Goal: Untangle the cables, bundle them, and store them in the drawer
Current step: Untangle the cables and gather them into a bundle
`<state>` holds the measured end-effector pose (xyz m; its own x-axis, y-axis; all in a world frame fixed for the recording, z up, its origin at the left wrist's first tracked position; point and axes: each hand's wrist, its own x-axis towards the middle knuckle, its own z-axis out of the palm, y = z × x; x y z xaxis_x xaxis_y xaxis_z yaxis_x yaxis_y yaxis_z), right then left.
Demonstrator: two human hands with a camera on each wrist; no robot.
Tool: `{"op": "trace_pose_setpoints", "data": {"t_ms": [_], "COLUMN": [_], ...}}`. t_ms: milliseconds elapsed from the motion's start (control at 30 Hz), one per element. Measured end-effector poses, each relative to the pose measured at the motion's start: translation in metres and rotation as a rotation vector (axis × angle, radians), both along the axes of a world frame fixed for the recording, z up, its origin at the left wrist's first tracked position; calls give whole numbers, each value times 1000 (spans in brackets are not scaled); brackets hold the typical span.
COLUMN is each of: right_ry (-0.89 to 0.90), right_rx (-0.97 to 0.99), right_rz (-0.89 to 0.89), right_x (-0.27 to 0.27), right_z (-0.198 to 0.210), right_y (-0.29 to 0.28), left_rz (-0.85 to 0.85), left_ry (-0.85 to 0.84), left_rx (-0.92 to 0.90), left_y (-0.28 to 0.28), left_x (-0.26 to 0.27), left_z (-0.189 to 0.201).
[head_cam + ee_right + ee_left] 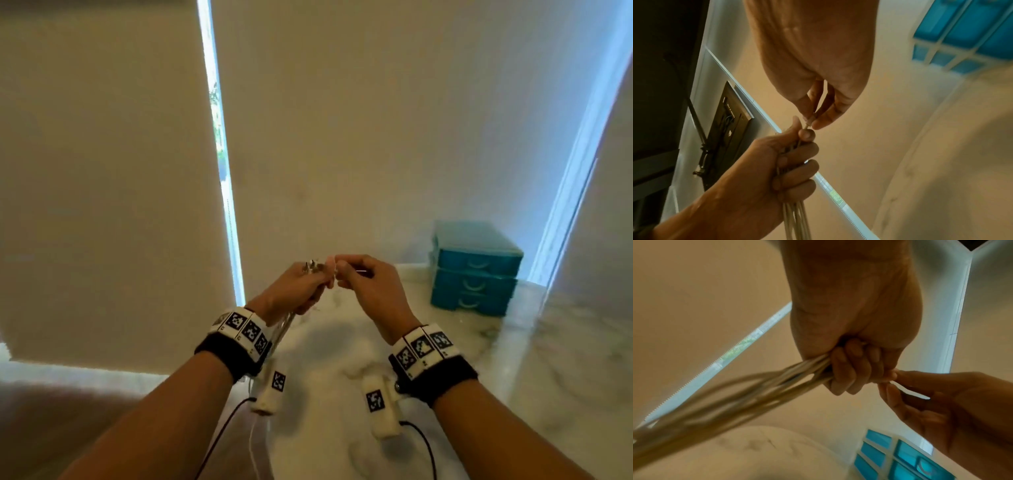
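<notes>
Several pale cables (748, 395) gripped in a fist by the left hand (294, 287), raised over the marble counter (342, 359); strands trailing down from under the fist, blurred in the left wrist view, sharper in the right wrist view, metal plug tips seen only from the head. Right hand (370, 284) touching the left at the fingertips, thumb and forefinger (822, 123) pinching one thin cable end, other fingers loosely curled. Teal drawer unit (474, 269) at the counter's far right, three drawers closed, well apart from both hands.
</notes>
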<state>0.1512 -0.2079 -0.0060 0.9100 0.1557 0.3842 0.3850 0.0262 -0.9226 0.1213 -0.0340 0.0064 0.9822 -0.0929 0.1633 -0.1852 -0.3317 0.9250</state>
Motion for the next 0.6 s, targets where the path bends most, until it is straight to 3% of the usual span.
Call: {"op": "trace_pose_setpoints", "data": {"t_ms": [100, 300, 467, 600], "right_ry": [-7, -55, 73, 224], "right_rx": [-27, 22, 130, 356], "right_rz": [-99, -242, -246, -293], "right_x": [3, 8, 8, 10], "right_z": [-11, -37, -56, -68], "right_y": [-37, -71, -98, -127], "left_rz": [-84, -92, -117, -120], "left_ry": [56, 70, 243, 265], "left_rx": [38, -18, 71, 140], "left_y": [-33, -78, -114, -145], "left_x": [22, 47, 55, 56], "left_z": [-10, -21, -10, -1]}}
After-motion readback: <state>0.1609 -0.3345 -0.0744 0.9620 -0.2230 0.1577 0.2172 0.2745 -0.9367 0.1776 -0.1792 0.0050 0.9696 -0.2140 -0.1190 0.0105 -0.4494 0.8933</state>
